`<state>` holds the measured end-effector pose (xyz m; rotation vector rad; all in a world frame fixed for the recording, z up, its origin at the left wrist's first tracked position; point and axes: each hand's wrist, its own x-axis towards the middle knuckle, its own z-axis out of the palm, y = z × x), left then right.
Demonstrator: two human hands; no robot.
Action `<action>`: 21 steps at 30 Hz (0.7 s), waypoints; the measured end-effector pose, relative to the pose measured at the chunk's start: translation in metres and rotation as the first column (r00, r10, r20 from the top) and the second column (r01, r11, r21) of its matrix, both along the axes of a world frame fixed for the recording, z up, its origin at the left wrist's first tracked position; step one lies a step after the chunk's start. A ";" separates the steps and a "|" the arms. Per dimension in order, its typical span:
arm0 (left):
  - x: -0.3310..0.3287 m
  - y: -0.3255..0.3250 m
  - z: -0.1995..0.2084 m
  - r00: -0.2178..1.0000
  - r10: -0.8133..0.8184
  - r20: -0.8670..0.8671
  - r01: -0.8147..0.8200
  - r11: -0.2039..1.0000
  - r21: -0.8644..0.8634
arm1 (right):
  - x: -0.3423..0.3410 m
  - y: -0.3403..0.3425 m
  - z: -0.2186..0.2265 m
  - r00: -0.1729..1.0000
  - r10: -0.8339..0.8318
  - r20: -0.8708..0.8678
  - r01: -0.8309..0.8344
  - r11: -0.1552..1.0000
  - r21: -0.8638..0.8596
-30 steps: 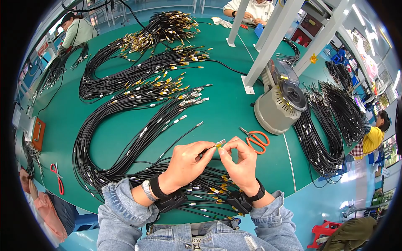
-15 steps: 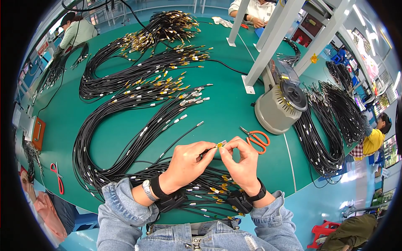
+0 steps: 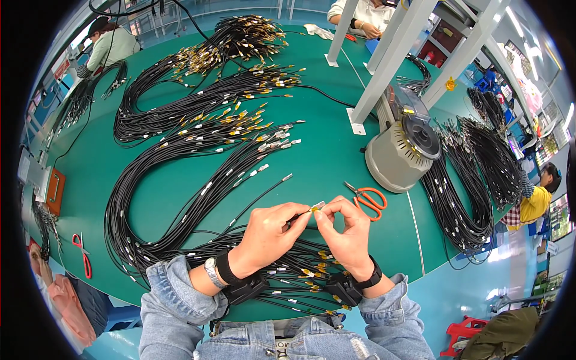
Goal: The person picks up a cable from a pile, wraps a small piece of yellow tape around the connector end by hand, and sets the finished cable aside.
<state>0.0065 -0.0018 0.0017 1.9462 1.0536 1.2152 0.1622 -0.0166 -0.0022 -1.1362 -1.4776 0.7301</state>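
Observation:
Between my fingertips is the end of a black cable, with yellow tape (image 3: 315, 209) by its small metal connector (image 3: 320, 204). My left hand (image 3: 269, 231) pinches the cable just behind that end. With thumb and forefinger, my right hand (image 3: 344, 231) pinches the taped part from the other side. Under my wrists lies a bundle of black cables (image 3: 300, 267) with yellow and white tags at their ends. Orange-handled snips (image 3: 369, 203) rest on the green table (image 3: 318, 153), just beyond my right hand.
A grey round tape dispenser (image 3: 396, 156) stands right of centre, beside white metal posts (image 3: 384, 66). Looped cable bundles (image 3: 180, 144) spread across the left, with more cables (image 3: 459, 192) hanging at the right edge. Red scissors (image 3: 83, 255) lie far left. Other people sit around the table.
My hands keep nearly the same place and pinch; the cable end has shifted very slightly between my fingers. At the far left, a seated person's head has lowered a little.

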 end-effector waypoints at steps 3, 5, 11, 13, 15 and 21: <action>0.000 0.000 0.001 1.000 0.001 -0.004 -0.001 1.000 -0.004 | 0.001 0.000 0.000 1.000 -0.008 0.008 0.008 1.000 -0.005; 0.001 0.000 0.000 1.000 0.002 0.000 -0.002 1.000 0.002 | 0.001 0.000 0.001 1.000 0.007 0.023 -0.007 1.000 -0.016; 0.001 -0.001 0.000 1.000 0.001 0.001 -0.001 1.000 -0.012 | 0.000 -0.002 -0.001 1.000 0.013 -0.005 -0.013 0.999 -0.038; 0.001 -0.001 0.000 1.000 -0.002 0.011 0.002 1.000 -0.019 | -0.002 -0.002 -0.002 0.996 0.011 -0.084 -0.017 0.997 -0.074; 0.001 -0.001 0.000 1.000 -0.004 0.016 0.004 1.000 -0.022 | -0.004 -0.003 -0.003 0.992 0.008 -0.124 -0.019 0.996 -0.090; 0.001 -0.001 -0.001 1.000 0.011 0.013 -0.010 0.999 -0.041 | -0.005 -0.003 -0.004 0.990 -0.012 -0.139 0.010 1.000 -0.018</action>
